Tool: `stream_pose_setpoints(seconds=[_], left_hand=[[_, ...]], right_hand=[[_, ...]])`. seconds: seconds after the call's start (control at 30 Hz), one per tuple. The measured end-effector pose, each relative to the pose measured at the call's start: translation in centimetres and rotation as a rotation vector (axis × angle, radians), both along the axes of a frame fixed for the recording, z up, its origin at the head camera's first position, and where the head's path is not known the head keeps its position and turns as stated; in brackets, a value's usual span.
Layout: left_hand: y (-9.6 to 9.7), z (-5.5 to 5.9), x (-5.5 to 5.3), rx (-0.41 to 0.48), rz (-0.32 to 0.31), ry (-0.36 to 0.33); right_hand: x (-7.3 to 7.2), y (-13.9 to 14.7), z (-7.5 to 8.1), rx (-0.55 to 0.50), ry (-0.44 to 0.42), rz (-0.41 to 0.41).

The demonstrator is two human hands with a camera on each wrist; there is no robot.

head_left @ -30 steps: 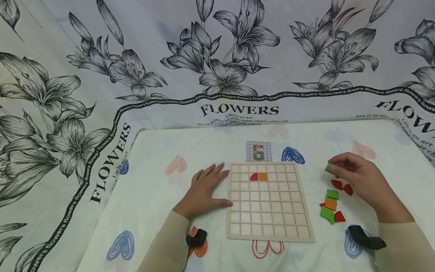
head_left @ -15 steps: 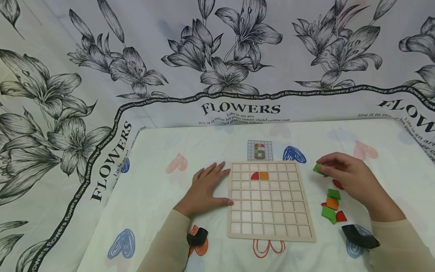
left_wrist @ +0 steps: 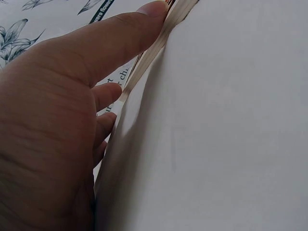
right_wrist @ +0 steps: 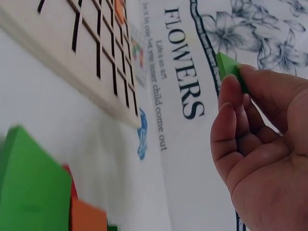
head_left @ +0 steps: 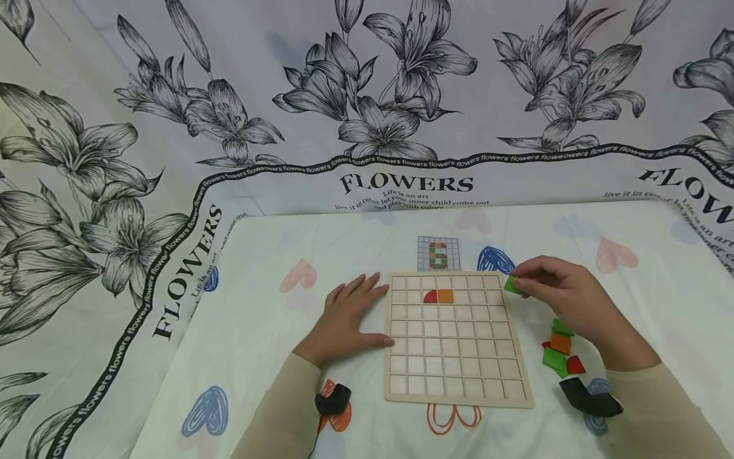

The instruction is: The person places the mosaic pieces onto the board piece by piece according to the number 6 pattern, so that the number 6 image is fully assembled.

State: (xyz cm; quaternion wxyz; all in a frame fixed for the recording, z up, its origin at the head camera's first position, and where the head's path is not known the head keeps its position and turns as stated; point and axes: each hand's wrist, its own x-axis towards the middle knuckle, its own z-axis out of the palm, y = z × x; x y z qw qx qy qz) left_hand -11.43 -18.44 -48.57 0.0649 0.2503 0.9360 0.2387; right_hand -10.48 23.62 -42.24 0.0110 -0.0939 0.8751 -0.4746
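A square wooden grid board (head_left: 459,403) lies on the table. In its second row a red quarter-circle tile (head_left: 431,297) sits beside an orange square tile (head_left: 445,296). My left hand (head_left: 342,320), fingers spread and straight, touches the board's left edge with thumb and fingertips. Between thumb and fingers my right hand (head_left: 564,299) pinches a green tile (head_left: 512,285) just off the board's upper right corner. The right wrist view shows this green tile (right_wrist: 228,66) raised, its lower part covered by the fingers.
Right of the board lies a loose pile with a green tile (head_left: 553,359), an orange tile (head_left: 561,343) and a red tile (head_left: 576,365), partly overlapping. Behind the board lies a small gridded card (head_left: 423,255) with a coloured figure. A flower-printed cloth (head_left: 401,115) hangs at the back.
My right hand has moved left with the green tile, from above the loose tiles to the board's upper right corner. The left hand stays at the board's left edge.
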Motion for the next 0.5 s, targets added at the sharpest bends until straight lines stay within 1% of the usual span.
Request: stream_pose_setpoints(seconds=[0.23, 0.43, 0.5], left_hand=[[0.0, -0.1, -0.1, 0.007, -0.007, 0.005], [-0.1, -0.1, -0.1, 0.004, -0.008, 0.013], [-0.1, -0.1, -0.1, 0.003, -0.005, 0.012]], right_hand=[[0.0, -2.3, 0.6, -0.030, -0.005, 0.056], [-0.1, -3.9, 0.7, -0.062, -0.052, 0.099], [-0.2, -4.4, 0.7, -0.069, -0.053, 0.116]])
